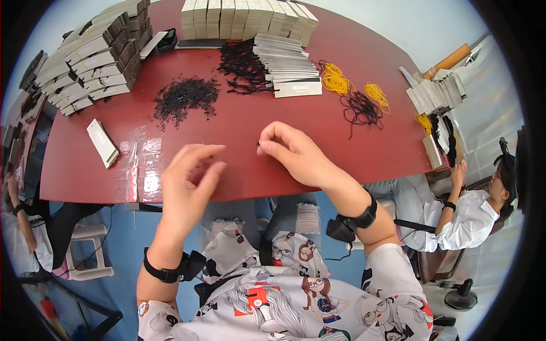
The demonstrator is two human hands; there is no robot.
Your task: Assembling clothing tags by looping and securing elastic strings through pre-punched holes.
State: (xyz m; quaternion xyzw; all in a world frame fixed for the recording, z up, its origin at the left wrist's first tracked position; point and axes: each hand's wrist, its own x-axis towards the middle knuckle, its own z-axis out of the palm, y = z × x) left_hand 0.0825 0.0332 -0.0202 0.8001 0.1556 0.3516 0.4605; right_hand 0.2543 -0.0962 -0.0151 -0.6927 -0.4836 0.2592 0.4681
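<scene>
My left hand hovers over the near edge of the red table with its fingers apart and nothing in them. Thumb and forefinger of my right hand are pinched together, and a small black piece shows at their tips; its exact kind is too small to tell. Beyond my left hand lies a loose pile of small thin black pieces. Past my right hand, a fanned row of pale cards has black cords trailing from its left side.
Tall card stacks stand at the left, more stacks at the back. Yellow cord bundles and a black cord tangle lie right. A small card stack sits left, near clear tape. People sit at both sides.
</scene>
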